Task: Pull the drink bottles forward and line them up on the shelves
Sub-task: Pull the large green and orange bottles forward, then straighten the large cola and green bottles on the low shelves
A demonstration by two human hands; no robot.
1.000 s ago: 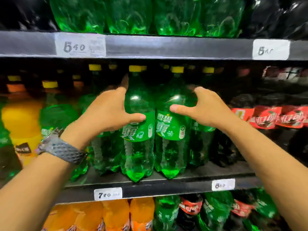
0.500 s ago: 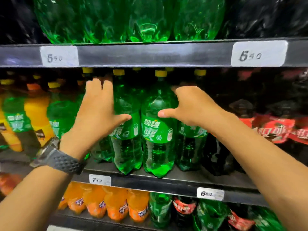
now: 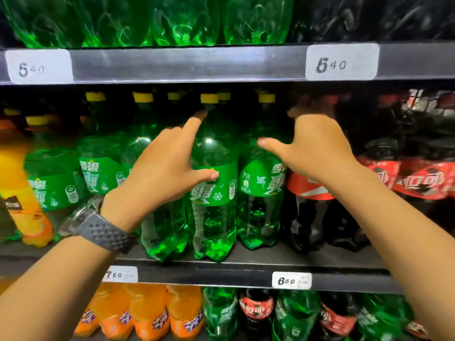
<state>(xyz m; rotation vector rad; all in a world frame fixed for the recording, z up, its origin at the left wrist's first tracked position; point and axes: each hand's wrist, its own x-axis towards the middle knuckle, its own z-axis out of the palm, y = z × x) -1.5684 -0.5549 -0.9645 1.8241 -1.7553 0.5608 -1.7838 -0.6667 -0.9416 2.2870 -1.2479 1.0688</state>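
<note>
A row of green drink bottles with yellow caps stands on the middle shelf point(image 3: 209, 275). My left hand point(image 3: 162, 173), with a watch on its wrist, wraps the left side of the middle green bottle point(image 3: 211, 222). Its thumb lies across the label and its index finger reaches up toward the neck. My right hand point(image 3: 317, 151) holds the rightmost green bottle point(image 3: 258, 217) by the shoulder. The thumb crosses the front and the fingers curl behind, hidden in the dark. Another green bottle point(image 3: 160, 232) stands partly behind my left hand.
Dark cola bottles with red labels point(image 3: 418, 178) fill the shelf's right side, touching the green row. Orange bottles point(image 3: 22, 193) stand at far left. The upper shelf edge point(image 3: 197, 62) hangs close above the caps. The lower shelf holds orange point(image 3: 147, 316), green and cola bottles.
Both hands have shifted right along the row of green bottles, each about one bottle over. The view has moved closer and slightly right.
</note>
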